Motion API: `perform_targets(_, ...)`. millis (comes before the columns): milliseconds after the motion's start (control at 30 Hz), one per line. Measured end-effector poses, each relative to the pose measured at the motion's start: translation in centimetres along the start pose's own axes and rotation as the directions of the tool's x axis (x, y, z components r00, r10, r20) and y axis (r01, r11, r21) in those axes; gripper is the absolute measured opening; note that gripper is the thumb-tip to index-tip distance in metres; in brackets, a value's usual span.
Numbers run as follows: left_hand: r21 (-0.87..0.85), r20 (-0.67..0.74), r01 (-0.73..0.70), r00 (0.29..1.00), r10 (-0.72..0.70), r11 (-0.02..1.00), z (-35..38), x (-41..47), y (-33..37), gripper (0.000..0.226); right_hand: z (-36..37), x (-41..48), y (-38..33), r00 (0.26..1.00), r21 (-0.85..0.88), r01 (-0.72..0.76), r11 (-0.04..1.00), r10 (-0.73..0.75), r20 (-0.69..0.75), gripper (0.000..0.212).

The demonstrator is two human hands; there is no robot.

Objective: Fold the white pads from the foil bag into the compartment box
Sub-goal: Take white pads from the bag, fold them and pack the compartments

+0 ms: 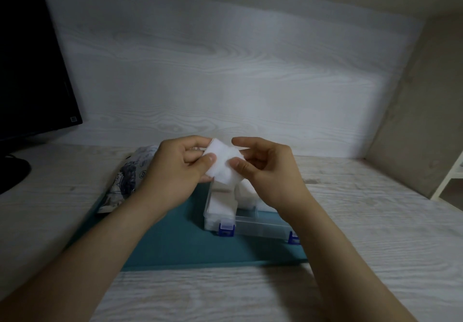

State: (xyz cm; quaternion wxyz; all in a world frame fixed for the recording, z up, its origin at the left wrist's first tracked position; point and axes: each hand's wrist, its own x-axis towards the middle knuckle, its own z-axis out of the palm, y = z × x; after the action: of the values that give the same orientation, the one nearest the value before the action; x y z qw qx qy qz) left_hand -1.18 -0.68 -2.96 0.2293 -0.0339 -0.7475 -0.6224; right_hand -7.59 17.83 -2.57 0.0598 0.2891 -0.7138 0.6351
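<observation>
At frame centre, the left hand [175,168] and right hand [265,168] each pinch the white pad [223,163] above the compartment box [260,226]. A loose crease may spring open once released, preventing seating in a compartment.

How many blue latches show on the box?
2. The left latch is on the front wall of the box, near its left corner. The right latch is at the front right corner. Others may be hidden.
</observation>
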Motion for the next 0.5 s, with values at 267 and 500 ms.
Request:
perform_targets(267, -0.133, -0.102, 0.039, 0.993, -0.053, 0.99, -0.08, 0.27, -0.17, 0.017, -0.28, 0.19, 0.08, 0.996, 0.015, 0.002, 1.0, 0.0, -0.091, 0.031)
perform_targets(500, -0.125, 0.083, 0.081, 0.994, -0.071, 0.989, 0.43, 0.09, -0.42, 0.028, 0.07, 0.34, 0.45, 0.996, 0.003, 0.082, 0.997, -0.082, -0.045, 0.019)
